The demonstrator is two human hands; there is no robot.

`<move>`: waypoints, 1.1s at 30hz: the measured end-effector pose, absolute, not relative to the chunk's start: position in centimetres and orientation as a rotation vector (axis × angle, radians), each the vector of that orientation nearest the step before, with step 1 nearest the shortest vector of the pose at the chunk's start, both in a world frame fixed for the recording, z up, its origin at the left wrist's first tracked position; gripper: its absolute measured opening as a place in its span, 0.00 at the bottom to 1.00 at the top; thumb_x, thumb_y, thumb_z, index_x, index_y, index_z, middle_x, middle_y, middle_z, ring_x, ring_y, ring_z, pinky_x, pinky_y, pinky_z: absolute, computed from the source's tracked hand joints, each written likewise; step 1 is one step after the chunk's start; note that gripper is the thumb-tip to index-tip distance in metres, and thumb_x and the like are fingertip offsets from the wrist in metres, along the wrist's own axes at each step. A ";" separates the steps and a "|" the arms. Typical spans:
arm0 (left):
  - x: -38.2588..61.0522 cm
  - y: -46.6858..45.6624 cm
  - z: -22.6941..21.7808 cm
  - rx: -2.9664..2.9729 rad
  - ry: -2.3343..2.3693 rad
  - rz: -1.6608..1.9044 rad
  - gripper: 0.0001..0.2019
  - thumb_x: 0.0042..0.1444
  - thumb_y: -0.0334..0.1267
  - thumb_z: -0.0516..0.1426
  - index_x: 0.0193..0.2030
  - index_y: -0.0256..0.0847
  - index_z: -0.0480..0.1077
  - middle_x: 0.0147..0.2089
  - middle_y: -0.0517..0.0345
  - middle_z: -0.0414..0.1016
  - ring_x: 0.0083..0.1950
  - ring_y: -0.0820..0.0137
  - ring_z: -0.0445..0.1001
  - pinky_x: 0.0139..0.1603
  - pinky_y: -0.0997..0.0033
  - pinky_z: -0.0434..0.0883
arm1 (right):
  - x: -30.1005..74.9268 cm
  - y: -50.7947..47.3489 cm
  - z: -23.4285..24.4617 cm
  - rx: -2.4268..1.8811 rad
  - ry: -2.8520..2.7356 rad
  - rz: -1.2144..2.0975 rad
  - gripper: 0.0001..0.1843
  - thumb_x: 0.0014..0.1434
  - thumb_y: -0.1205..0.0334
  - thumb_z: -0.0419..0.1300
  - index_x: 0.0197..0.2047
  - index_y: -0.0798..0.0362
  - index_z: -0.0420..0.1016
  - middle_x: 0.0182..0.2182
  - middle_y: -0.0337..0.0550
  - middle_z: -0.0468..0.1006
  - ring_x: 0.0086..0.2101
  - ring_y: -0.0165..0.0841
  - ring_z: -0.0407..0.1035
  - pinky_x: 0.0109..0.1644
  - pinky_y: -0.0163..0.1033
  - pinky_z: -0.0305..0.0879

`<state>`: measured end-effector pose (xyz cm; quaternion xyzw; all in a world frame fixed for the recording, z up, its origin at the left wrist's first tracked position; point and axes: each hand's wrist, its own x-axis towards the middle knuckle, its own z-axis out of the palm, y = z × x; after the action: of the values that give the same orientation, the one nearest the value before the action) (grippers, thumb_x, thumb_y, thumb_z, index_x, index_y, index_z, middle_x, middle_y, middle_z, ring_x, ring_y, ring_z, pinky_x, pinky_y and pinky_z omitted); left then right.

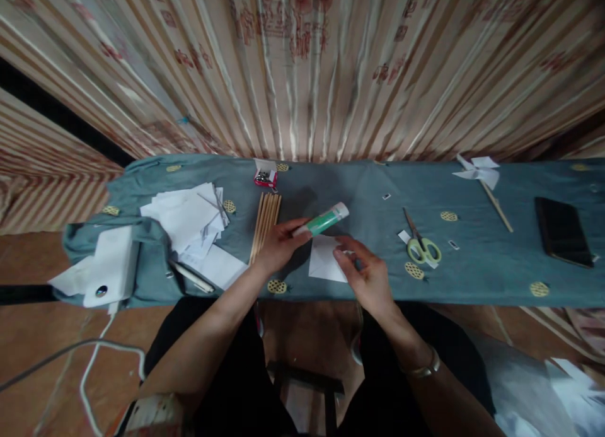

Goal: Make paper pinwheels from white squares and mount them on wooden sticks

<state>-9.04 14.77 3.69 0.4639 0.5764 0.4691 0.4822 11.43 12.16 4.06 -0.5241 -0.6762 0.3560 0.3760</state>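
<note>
Left hand point(278, 243) grip clamped on the glue stick point(325, 221), just above the paper point(322, 260) on the counter point(491, 260). Right hand point(367, 274) at the paper's right edge; pinching or pressing, cannot tell. Glue stick looks light, stiff and smooth, so hold mid-barrel. Paper is thin and likely creases easily.

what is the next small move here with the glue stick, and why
Probably lift the right hand to pull off the white cap. The left hand grips the green glue stick with the cap apparently on. The folded white paper lies just below it under the right fingers, so no glue can reach it yet.
</note>
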 end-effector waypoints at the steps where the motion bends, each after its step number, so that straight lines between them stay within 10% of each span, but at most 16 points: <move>1: -8.6 14.4 3.9 1.037 1.295 1.136 0.19 0.45 0.42 0.66 0.45 0.37 0.79 0.41 0.53 0.81 0.43 0.64 0.77 0.48 0.66 0.71 | 11.1 12.2 4.1 -1.339 -1.616 1.056 0.16 0.61 0.50 0.60 0.49 0.49 0.77 0.43 0.47 0.81 0.42 0.40 0.75 0.48 0.48 0.71; 8: -6.3 11.9 4.3 0.902 1.005 1.102 0.20 0.41 0.40 0.70 0.44 0.39 0.81 0.48 0.49 0.81 0.52 0.61 0.76 0.59 0.62 0.66 | 9.4 12.6 4.1 -1.065 -0.841 1.653 0.16 0.44 0.48 0.73 0.30 0.49 0.79 0.24 0.35 0.79 0.27 0.30 0.71 0.39 0.39 0.69; 16: -5.2 11.5 2.9 0.693 0.939 1.204 0.21 0.34 0.39 0.73 0.36 0.36 0.77 0.40 0.54 0.80 0.39 0.69 0.77 0.46 0.67 0.71 | 9.9 13.1 4.4 -1.101 -0.685 1.680 0.19 0.37 0.51 0.77 0.29 0.53 0.80 0.27 0.38 0.81 0.30 0.31 0.75 0.39 0.38 0.73; 33: -9.0 13.9 3.6 2.139 1.833 0.471 0.26 0.60 0.35 0.58 0.65 0.35 0.61 0.54 0.44 0.71 0.57 0.57 0.70 0.58 0.54 0.69 | 12.3 14.2 3.8 -1.166 -0.455 1.685 0.21 0.38 0.52 0.78 0.32 0.53 0.79 0.31 0.40 0.84 0.31 0.28 0.78 0.37 0.29 0.78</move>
<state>-8.98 13.85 3.64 0.7413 0.6353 0.1633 0.1423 12.33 14.25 3.84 -0.4816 -0.1878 0.6962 0.4981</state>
